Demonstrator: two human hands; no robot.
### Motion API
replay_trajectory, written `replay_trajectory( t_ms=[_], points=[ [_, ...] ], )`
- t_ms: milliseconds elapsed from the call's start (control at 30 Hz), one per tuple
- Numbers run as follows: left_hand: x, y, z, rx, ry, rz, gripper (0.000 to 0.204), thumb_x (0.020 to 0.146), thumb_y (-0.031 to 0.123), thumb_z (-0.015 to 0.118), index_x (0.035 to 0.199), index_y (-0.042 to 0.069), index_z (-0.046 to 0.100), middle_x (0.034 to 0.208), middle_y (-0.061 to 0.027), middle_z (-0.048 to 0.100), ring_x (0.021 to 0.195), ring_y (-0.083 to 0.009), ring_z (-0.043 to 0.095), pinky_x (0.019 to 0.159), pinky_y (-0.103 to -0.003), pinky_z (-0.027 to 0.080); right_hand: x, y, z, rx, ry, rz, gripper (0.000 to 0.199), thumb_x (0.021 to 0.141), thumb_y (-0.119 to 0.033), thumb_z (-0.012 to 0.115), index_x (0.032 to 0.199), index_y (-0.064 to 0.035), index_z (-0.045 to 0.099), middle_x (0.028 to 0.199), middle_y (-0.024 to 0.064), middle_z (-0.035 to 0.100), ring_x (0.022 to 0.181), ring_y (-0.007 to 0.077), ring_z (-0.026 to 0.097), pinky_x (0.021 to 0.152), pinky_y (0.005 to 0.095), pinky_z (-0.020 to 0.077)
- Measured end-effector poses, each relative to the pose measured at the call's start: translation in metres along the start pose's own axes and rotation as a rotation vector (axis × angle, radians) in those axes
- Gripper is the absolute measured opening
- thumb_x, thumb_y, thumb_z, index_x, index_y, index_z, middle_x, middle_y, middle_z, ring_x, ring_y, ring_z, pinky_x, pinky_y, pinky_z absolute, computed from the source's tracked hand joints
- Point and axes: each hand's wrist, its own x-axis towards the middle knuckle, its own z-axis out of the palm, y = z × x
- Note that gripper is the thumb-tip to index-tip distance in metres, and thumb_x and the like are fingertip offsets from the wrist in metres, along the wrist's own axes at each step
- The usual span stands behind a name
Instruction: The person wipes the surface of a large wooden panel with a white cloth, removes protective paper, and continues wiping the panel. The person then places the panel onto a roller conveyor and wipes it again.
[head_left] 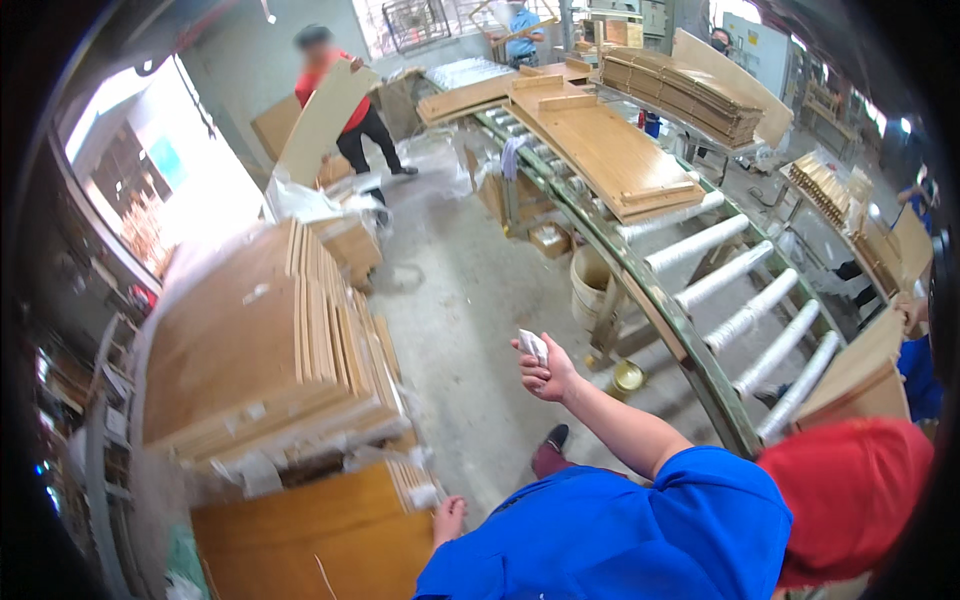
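Note:
My right hand (547, 372) is stretched out ahead over the floor. Its fingers are closed on a small crumpled white cloth or paper wad (533, 347); which of the two I cannot make out. Low down on the left, my left hand (450, 520) hangs beside the corner of a stack of orange-brown wood panels (310, 530). Its fingers look loosely stretched with nothing visible in them, and whether they touch the panel edges is unclear. Past that stack stands a larger pile of brown panels (230, 340) with wrapping film around its lower edge.
A green-framed roller conveyor (690, 370) runs along the right, carrying wooden panels (600, 145). Beneath it are a white bucket (590, 280) and a yellowish can (627, 377). A red-shirted person (345, 110) carries a board ahead; red clothing (850, 500) is close on my right.

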Motion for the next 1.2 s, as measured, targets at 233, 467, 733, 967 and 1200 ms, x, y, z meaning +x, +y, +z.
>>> replay_trajectory(
  t_ms=[233,467,733,967,1200],
  points=[
    [0.195,0.108,0.060,0.328,-0.234,0.195,0.031,0.088,0.026,0.054,0.103,0.000,0.060,0.086,-0.0112,0.065,0.080,-0.0190,0.063,0.069,-0.031,0.048,0.051,-0.153,0.012,-0.076,0.003,-0.098,0.061,0.093,-0.059,0.022,0.110,-0.0088,0.053,0.061,-0.0003,0.042,0.037,0.0086,0.026,0.037,0.0247,0.0221],
    [0.377,0.253,0.186,0.827,-0.559,0.801,0.041,0.085,0.034,0.058,0.115,0.007,0.055,0.114,-0.0154,0.056,0.109,-0.0316,0.050,0.093,-0.040,0.040,0.015,-0.259,0.000,-0.060,0.099,-0.349,0.061,0.093,-0.058,0.024,0.116,-0.0084,0.051,0.060,0.0003,0.042,0.036,0.0079,0.026,0.036,0.0238,0.0227],
    [0.507,0.428,0.431,1.246,-0.800,1.513,0.074,0.084,0.055,0.049,0.138,0.007,0.034,0.146,-0.0109,0.027,0.138,-0.0304,0.013,0.109,-0.052,0.016,-0.078,-0.306,-0.064,0.156,0.308,-0.868,0.059,0.093,-0.057,0.025,0.117,-0.0089,0.050,0.063,0.0020,0.044,0.040,0.0083,0.030,0.039,0.0240,0.0247],
    [0.570,0.515,0.606,1.485,-1.113,1.627,0.092,0.080,0.066,0.044,0.142,0.002,0.021,0.150,-0.0124,0.016,0.140,-0.0294,0.005,0.111,-0.051,0.005,-0.078,-0.320,-0.072,0.468,0.299,-1.444,0.053,0.095,-0.050,0.027,0.121,-0.0103,0.049,0.073,0.0068,0.053,0.046,0.0116,0.037,0.042,0.0255,0.0292],
    [0.582,0.497,0.638,1.380,-1.277,1.836,0.103,0.078,0.065,0.045,0.139,-0.011,0.012,0.149,-0.0228,0.008,0.140,-0.0329,-0.001,0.109,-0.055,-0.001,-0.042,-0.310,-0.074,0.737,0.233,-1.691,0.054,0.094,-0.050,0.031,0.126,-0.0096,0.047,0.079,0.0073,0.057,0.048,0.0124,0.040,0.044,0.0255,0.0324]
  ],
)
